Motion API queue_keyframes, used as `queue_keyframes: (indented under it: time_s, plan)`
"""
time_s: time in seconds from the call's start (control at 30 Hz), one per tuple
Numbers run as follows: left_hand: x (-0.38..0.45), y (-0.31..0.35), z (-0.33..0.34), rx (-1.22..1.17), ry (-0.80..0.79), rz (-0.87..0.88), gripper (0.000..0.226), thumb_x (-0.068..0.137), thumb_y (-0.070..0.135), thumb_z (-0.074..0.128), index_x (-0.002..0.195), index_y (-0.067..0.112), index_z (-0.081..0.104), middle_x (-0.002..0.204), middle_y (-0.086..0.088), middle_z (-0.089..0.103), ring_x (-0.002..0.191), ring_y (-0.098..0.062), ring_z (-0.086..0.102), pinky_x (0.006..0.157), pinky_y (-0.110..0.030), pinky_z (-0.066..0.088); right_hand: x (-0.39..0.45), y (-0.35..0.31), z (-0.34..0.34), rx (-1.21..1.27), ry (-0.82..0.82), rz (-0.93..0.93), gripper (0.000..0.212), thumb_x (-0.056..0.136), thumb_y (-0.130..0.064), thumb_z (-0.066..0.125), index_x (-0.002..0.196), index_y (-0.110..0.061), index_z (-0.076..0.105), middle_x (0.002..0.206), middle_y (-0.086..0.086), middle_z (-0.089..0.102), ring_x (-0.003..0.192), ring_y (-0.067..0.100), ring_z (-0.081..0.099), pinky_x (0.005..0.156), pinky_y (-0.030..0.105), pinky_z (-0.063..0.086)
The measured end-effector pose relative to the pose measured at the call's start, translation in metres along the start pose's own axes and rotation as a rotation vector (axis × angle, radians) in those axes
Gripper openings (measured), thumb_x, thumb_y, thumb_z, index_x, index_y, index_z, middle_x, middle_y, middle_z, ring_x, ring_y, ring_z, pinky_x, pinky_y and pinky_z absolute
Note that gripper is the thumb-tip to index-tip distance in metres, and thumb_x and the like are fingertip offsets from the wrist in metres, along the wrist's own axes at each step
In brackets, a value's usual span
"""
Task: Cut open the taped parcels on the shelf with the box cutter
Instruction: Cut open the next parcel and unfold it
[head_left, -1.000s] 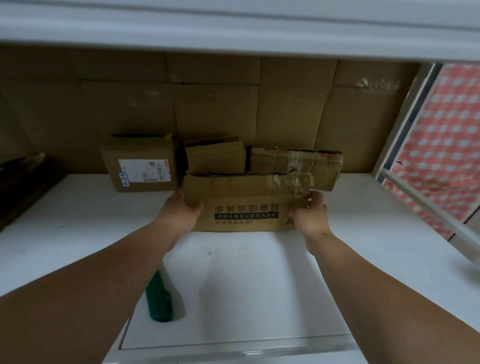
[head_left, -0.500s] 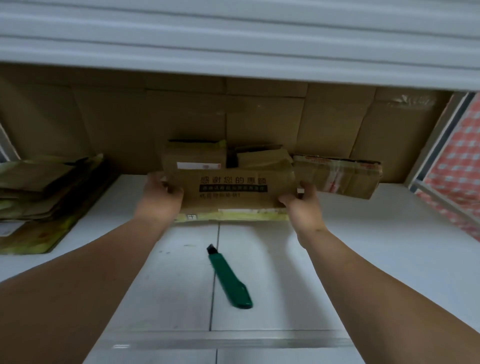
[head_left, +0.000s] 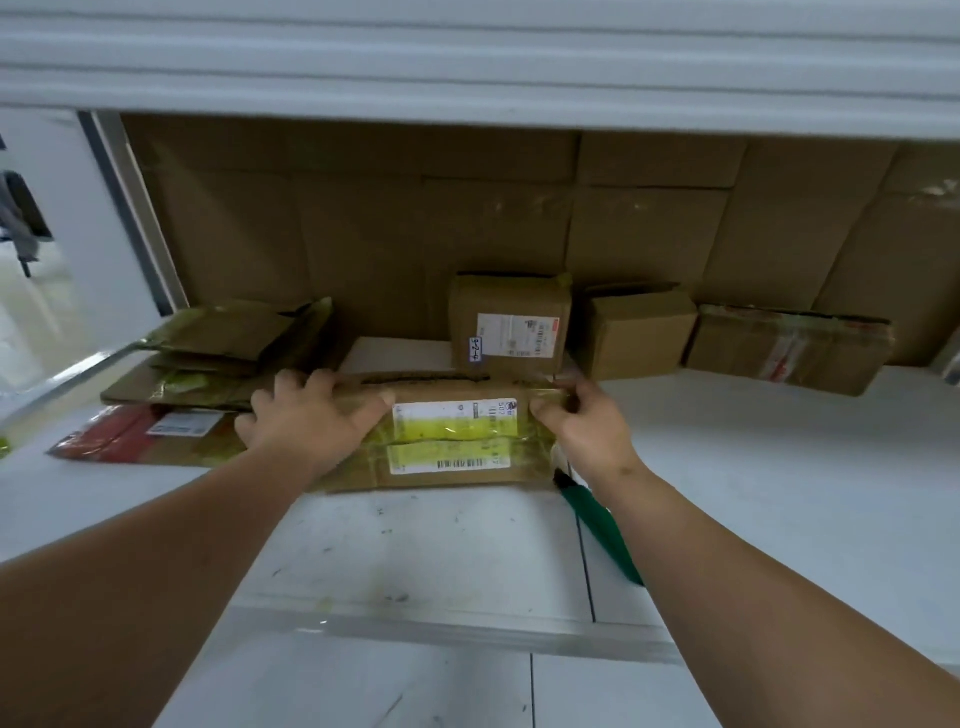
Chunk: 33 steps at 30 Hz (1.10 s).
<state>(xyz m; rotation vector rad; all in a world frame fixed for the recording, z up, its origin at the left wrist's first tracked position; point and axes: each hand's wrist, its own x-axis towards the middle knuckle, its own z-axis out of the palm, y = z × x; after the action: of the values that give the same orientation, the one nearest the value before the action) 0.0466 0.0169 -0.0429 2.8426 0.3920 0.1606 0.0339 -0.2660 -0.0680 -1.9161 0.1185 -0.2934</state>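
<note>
At frame centre: parcel (head_left: 447, 441), flat on shelf (head_left: 753, 493), tape apparently uncut. Left hand (head_left: 306, 421) spread on top; right hand (head_left: 582, 426) grips its end. Cutter (head_left: 597, 519) lies unused, lower right. Three parcels (head_left: 511, 322) wait behind.

Single head view, looking forward-down, close onto shelf (head_left: 779, 493).

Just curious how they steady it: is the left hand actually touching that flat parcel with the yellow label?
Touching. The head view shows the left hand lying flat on the flat parcel, fingers spread over its left end.
</note>
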Motion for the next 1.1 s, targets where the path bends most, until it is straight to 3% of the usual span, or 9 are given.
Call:
queue_keyframes:
  time_s: [0.13,0.27,0.4,0.47,0.57,0.7,0.83,0.93,1.1]
  plan:
    - [-0.008,0.0,0.01,0.158,0.069,0.135,0.106,0.063,0.097,0.023,0.145,0.03,0.03,0.154,-0.005,0.025,0.14,-0.033,0.02,0.109,-0.057,0.02,-0.005,0.005,0.004,-0.047,0.008,0.02,0.027,0.09,-0.033,0.068,0.113,-0.026,0.057,0.105,-0.006,0.067,0.095,0.016,0.065,0.081,0.031,0.054]
    - [-0.011,0.02,0.017,0.275,0.082,0.442,0.089,0.072,0.092,0.02,0.148,0.045,0.011,0.162,0.005,0.012,0.148,-0.027,0.009,0.114,-0.059,0.002,-0.011,0.006,-0.001,-0.074,-0.05,0.037,0.016,0.086,-0.029,0.071,0.095,-0.032,0.058,0.097,-0.007,0.069,0.087,0.014,0.068,0.073,0.033,0.059]
    - [-0.015,0.049,0.03,0.301,0.008,0.587,0.084,0.077,0.088,0.019,0.149,0.047,0.004,0.163,0.008,0.012,0.149,-0.026,0.011,0.116,-0.055,0.007,-0.015,0.012,-0.011,-0.089,-0.192,0.038,0.024,0.082,-0.016,0.068,0.102,-0.03,0.063,0.102,-0.004,0.071,0.09,0.017,0.069,0.081,0.043,0.06]
    - [-0.013,0.056,0.033,0.303,-0.02,0.571,0.081,0.079,0.087,0.02,0.149,0.048,0.006,0.163,0.009,0.013,0.149,-0.027,0.013,0.116,-0.054,0.014,-0.015,0.02,-0.02,-0.182,-0.196,0.035,0.037,0.081,-0.02,0.066,0.118,-0.025,0.063,0.117,-0.002,0.068,0.104,0.02,0.065,0.091,0.044,0.056]
    - [-0.006,0.059,0.031,0.304,-0.038,0.537,0.081,0.077,0.088,0.018,0.147,0.05,0.011,0.161,0.01,0.02,0.146,-0.026,0.022,0.113,-0.053,0.024,-0.015,0.037,-0.035,-0.62,-0.174,0.035,0.055,0.085,-0.04,0.065,0.136,-0.026,0.051,0.136,0.0,0.052,0.122,0.025,0.051,0.102,0.042,0.045]
    - [-0.003,0.065,0.028,0.288,-0.053,0.513,0.095,0.061,0.097,0.004,0.143,0.052,0.019,0.151,0.012,0.037,0.135,-0.021,0.038,0.102,-0.05,0.037,-0.018,0.054,-0.049,-0.899,-0.347,0.05,0.067,0.081,-0.065,0.06,0.135,-0.026,0.052,0.128,0.004,0.049,0.116,0.027,0.05,0.093,0.039,0.042]
    - [-0.003,0.076,0.031,0.269,-0.061,0.447,0.098,0.059,0.099,0.004,0.139,0.05,0.031,0.142,0.012,0.045,0.129,-0.02,0.043,0.101,-0.053,0.038,-0.012,0.05,-0.052,-0.912,-0.407,0.036,0.035,0.086,-0.043,0.058,0.111,-0.019,0.065,0.107,0.003,0.056,0.094,0.023,0.057,0.076,0.033,0.047]
    - [-0.006,0.082,0.034,0.264,-0.067,0.421,0.099,0.058,0.099,0.005,0.135,0.047,0.037,0.135,0.01,0.05,0.125,-0.02,0.044,0.101,-0.055,0.035,-0.007,0.049,-0.056,-0.927,-0.42,0.045,0.027,0.087,-0.034,0.053,0.106,-0.02,0.066,0.093,0.0,0.057,0.085,0.021,0.058,0.068,0.03,0.046]
    - [-0.009,0.08,0.035,0.264,-0.077,0.437,0.087,0.067,0.095,0.008,0.134,0.047,0.037,0.13,0.011,0.053,0.127,-0.02,0.042,0.101,-0.055,0.033,0.0,0.054,-0.065,-0.762,-0.374,0.062,0.027,0.098,-0.031,0.044,0.103,-0.008,0.057,0.103,0.01,0.051,0.083,0.025,0.051,0.069,0.029,0.039]
